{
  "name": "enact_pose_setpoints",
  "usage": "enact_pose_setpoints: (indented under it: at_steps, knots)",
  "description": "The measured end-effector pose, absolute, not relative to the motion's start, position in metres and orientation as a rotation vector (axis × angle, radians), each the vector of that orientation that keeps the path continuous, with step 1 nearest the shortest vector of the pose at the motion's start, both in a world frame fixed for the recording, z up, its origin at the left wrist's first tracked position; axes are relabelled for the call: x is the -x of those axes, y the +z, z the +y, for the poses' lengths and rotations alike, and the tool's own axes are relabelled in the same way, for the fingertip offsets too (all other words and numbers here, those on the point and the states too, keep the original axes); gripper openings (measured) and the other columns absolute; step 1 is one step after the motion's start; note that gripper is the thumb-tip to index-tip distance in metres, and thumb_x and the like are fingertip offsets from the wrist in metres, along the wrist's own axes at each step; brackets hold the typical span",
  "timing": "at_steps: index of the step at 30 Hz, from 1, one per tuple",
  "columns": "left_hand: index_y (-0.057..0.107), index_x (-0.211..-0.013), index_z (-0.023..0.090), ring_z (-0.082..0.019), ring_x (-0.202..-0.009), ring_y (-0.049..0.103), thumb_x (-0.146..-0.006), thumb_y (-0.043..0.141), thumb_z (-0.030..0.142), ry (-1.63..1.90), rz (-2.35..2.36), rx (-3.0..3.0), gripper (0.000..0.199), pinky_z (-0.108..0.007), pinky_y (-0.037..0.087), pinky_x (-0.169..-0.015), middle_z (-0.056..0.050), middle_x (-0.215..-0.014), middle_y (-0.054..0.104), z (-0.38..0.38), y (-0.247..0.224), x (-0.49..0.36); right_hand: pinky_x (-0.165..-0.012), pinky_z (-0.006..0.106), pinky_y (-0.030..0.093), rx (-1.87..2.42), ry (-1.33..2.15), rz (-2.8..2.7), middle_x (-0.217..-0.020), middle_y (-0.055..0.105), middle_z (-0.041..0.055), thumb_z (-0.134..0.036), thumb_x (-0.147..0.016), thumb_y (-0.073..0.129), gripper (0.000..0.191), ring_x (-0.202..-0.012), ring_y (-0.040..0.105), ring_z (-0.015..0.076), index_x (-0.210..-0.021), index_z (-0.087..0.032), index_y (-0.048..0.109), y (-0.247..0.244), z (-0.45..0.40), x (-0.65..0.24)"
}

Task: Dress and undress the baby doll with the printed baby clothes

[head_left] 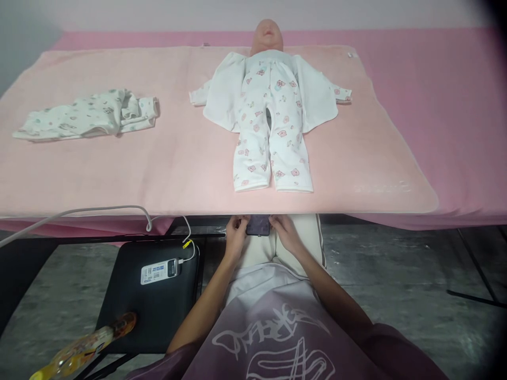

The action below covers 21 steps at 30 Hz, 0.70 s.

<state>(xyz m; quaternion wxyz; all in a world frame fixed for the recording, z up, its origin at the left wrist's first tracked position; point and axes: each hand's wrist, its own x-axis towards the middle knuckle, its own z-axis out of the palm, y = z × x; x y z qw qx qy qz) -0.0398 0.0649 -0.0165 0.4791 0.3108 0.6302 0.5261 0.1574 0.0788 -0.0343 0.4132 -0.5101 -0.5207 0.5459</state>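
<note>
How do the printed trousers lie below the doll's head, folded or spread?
Spread: the trousers lie flat below the doll's head, and both legs reach straight out side by side, with a gap between them.

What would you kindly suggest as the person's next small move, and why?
I would probably set the phone down first: the left hand and right hand both hold it at the pink blanket's near edge, leaving neither free for the baby doll.

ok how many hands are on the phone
2: the left hand at the left side of the phone, the right hand at its right side.
</note>
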Motion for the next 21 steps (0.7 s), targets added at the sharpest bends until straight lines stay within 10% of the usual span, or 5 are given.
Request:
enact_pose_setpoints:
  at_steps: [21]
  knots:
    - [0.073, -0.088, 0.024, -0.021, -0.097, 0.064, -0.089, 0.083, 0.049, 1.27, 1.501, -0.786, 0.027, -0.031, 0.048, -0.094, -0.003, -0.096, 0.07, 0.06, -0.004, 0.043, -0.081, 0.038, 0.055, 1.249, 1.319, -1.427, -0.097, 0.069, 0.0032, -0.045, -0.1, 0.074, 0.024, -0.086, 0.069, 0.0224, -0.103, -0.025, 0.059, -0.033, 0.076, -0.158]
